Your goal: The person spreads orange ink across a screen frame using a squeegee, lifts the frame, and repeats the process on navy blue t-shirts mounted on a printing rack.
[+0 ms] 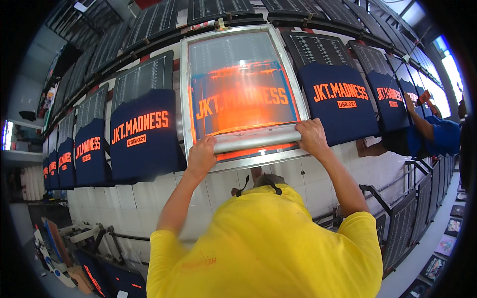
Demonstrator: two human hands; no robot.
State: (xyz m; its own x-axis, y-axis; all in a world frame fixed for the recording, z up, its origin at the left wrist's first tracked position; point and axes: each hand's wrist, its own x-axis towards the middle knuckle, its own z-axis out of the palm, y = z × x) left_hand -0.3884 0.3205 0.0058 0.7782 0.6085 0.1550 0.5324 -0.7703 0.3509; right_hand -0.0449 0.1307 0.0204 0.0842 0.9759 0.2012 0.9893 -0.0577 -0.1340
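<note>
Both my hands grip the ends of a wide metal squeegee (258,138) that lies across the lower part of a screen printing frame (185,94). My left hand (201,155) is closed round its left end, and my right hand (313,137) round its right end. Bright orange ink (238,119) is spread over the mesh above the squeegee, and a streak of it shows below. Through the mesh, dark blue fabric and large lettering can be made out. The silver frame rests over one printing board; its lower edge is near my body.
Navy shirts with orange print lie on boards to the left (144,134) and right (343,102). Another row of dark boards (218,9) runs behind. A co-worker in a blue shirt (439,134) leans over the row at far right. Dark racks (410,218) stand at lower right.
</note>
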